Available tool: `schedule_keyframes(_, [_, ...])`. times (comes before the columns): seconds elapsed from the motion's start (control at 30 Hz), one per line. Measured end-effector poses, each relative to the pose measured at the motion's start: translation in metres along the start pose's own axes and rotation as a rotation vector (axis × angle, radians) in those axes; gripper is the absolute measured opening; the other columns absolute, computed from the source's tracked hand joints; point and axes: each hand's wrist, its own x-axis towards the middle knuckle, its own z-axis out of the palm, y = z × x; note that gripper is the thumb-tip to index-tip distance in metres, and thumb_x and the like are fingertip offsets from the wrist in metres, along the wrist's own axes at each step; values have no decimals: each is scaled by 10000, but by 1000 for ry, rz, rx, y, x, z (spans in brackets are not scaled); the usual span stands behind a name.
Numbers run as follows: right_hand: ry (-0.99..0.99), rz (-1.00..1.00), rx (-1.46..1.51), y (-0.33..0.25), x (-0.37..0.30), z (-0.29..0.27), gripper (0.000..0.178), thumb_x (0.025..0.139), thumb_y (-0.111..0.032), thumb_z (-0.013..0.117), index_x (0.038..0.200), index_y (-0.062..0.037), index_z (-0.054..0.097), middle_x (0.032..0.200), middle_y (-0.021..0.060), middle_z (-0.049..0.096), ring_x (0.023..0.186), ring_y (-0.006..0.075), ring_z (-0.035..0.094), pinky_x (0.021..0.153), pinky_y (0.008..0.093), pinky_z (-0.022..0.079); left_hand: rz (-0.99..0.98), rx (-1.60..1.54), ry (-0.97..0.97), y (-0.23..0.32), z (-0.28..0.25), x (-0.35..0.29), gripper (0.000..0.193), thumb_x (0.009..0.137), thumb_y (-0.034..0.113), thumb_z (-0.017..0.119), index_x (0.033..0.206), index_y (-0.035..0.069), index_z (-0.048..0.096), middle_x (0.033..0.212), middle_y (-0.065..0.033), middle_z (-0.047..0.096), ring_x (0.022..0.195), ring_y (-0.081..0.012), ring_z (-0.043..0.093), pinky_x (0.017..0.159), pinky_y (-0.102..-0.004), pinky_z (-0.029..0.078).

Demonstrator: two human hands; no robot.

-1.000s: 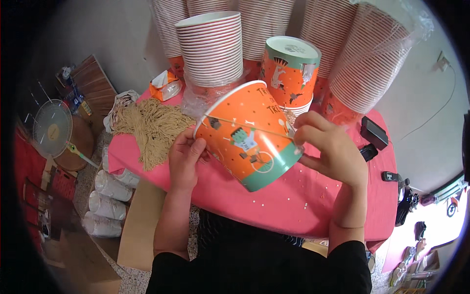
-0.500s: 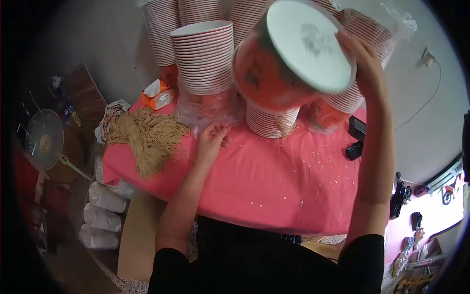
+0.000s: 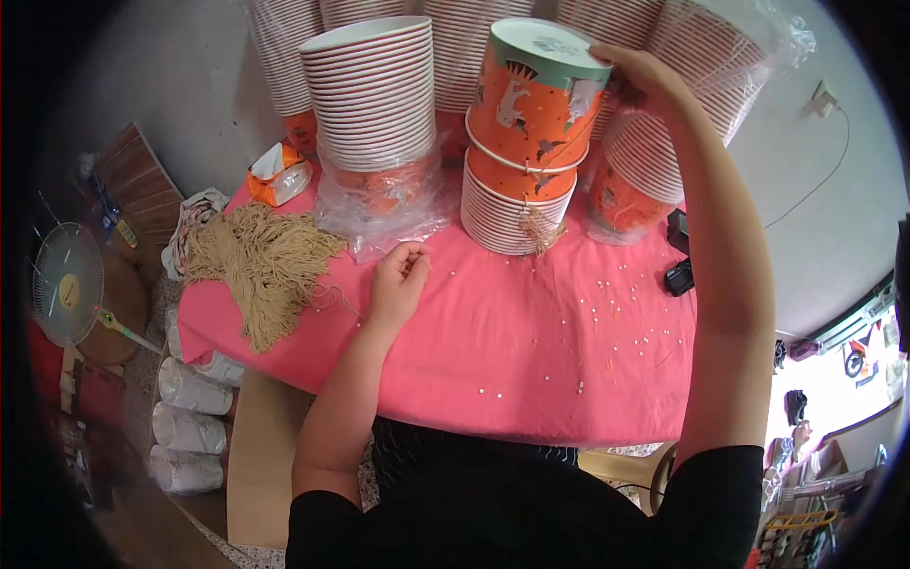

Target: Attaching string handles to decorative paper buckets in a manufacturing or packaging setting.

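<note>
My right hand (image 3: 637,76) grips an orange paper bucket (image 3: 538,112) by its upper edge. Animal figures and a green band decorate the bucket, which is upside down over a stack of nested buckets (image 3: 517,216) with white rims. Tan strands (image 3: 542,230) hang at that stack's side. On the tablecloth, my left hand (image 3: 398,280) lies with curled fingers; whatever may be in them is hidden. A pile of tan cords (image 3: 261,266) spreads to its left, with one loose strand trailing toward my wrist. Just beyond the left hand is crumpled clear plastic (image 3: 384,213) around another bucket stack (image 3: 370,95).
More wrapped bucket stacks (image 3: 706,47) line the wall. Small white bits dot the pink tablecloth (image 3: 474,332). An orange-and-white packet (image 3: 278,175) sits at back left, a black device (image 3: 679,277) at the right edge. A fan (image 3: 68,284) and white wrapped bundles (image 3: 190,429) stand left of the table.
The bucket in my right hand has moved away from me and down, from tilted in the air to upside down over the middle stack. My left hand stays near its place, fingers more curled.
</note>
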Motion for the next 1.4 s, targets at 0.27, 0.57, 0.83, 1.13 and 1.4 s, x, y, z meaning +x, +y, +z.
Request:
schedule_keyframes(0.27, [-102, 113, -57, 35, 18, 2, 361, 862, -460, 631, 794, -106, 649, 639, 4, 592, 536, 135, 578, 494, 281, 480, 123, 184, -9, 8, -3, 2, 112, 892, 36, 603, 992, -6, 629, 807, -7, 626, 707, -66, 553, 644, -224, 464])
schedule_keyframes(0.57, [-87, 123, -78, 47, 16, 13, 423, 867, -543, 592, 796, -133, 669, 645, -26, 573, 540, 114, 502, 501, 270, 401, 115, 271, -26, 7, 0, 1, 111, 886, 30, 601, 987, -3, 632, 831, -37, 639, 726, -89, 578, 671, -242, 481])
schedule_keyframes(0.83, [-67, 129, -124, 47, 7, 19, 527, 874, -580, 559, 837, -68, 680, 611, 22, 571, 489, 123, 525, 435, 274, 430, 130, 261, -37, 0, -2, 0, 114, 884, 28, 602, 988, -2, 638, 828, -34, 647, 725, -89, 579, 673, -243, 482])
schedule_keyframes(1.13, [548, -753, -837, 15, 3, 21, 362, 880, -374, 629, 1001, -34, 659, 821, 136, 678, 774, 302, 657, 724, 387, 510, 138, 274, -45, 7, 4, 1, 116, 883, 35, 603, 986, -1, 641, 844, -60, 656, 729, -112, 597, 672, -257, 490])
schedule_keyframes(1.4, [280, -1142, -841, -65, -3, 131, 255, 872, -258, 594, 1033, -63, 631, 1012, 166, 641, 890, 366, 646, 755, 458, 518, 198, 320, -81, 17, 3, -5, 112, 900, 49, 601, 991, -4, 640, 857, -50, 656, 750, -92, 598, 672, -244, 493])
